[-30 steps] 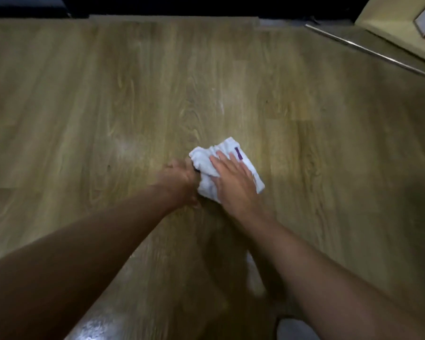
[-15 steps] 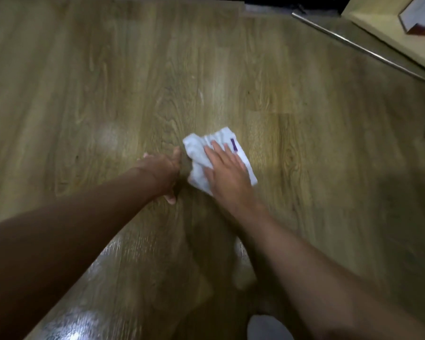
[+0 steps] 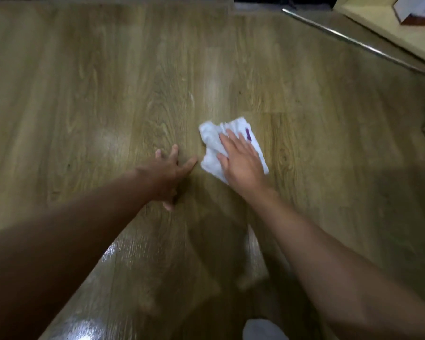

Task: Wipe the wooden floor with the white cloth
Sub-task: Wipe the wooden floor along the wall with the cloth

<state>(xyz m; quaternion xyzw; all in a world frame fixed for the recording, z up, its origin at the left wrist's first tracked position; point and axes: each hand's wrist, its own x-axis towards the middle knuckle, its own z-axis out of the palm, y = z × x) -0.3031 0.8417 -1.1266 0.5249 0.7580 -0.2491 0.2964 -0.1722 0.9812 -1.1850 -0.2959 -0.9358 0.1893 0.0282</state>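
The wooden floor (image 3: pixel 108 94) fills the frame. Right of centre lies the crumpled white cloth (image 3: pixel 212 141), under the right hand (image 3: pixel 243 163), whose straight fingers press flat on it, close together. Just left, apart from the cloth, the left hand (image 3: pixel 168 173) rests spread-fingered on bare boards.

The 1 head-worn camera looks forward and steeply down, close over the wooden floor (image 3: pixel 88 77).
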